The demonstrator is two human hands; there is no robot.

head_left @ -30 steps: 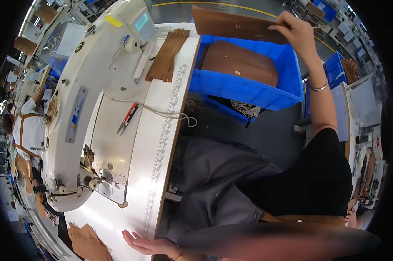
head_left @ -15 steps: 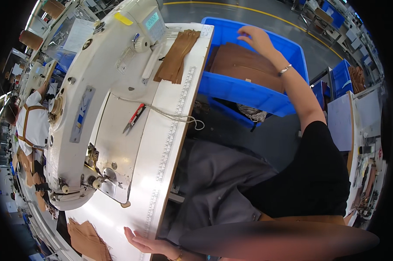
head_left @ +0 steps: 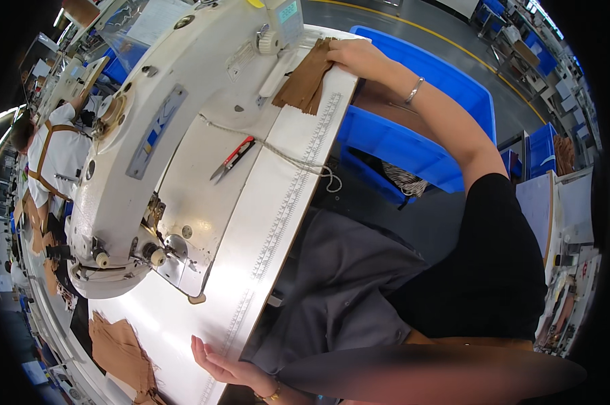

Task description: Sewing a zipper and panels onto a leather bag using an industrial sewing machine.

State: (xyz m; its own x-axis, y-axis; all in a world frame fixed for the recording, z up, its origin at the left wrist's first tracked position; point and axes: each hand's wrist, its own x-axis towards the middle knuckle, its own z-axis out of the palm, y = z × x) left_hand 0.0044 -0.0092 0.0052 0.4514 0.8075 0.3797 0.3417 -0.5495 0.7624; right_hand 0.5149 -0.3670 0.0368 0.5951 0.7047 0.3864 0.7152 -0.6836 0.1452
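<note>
1. Brown fabric pieces (head_left: pixel 308 81), a small stack of cut strips, lie at the far right corner of the white table (head_left: pixel 278 223), just beside the column of the sewing machine (head_left: pixel 163 155).
2. Right hand (head_left: pixel 355 55) rests on the stack's outer edge, palm down, fingers (head_left: pixel 335 54) curled over the top pieces; whether they pinch the cloth or merely press it cannot be told.
3. Left hand (head_left: pixel 217 364) lies at the near table edge, palm up, fingers loosely open and holding nothing, close to a second heap of brown fabric (head_left: pixel 119 351).
4. Handling, as judged: the pieces look thin, soft and light; they would droop when lifted and the layers could slide apart.
5. Suggested hold: pinch the whole stack at one short end, thumb below and fingers above, or press flat and drag it along the table.
6. Red-handled thread snips (head_left: pixel 232 159) and a cord (head_left: pixel 298 162) lie between the stack and the needle area; a blue bin (head_left: pixel 413 142) stands beyond the table edge.
</note>
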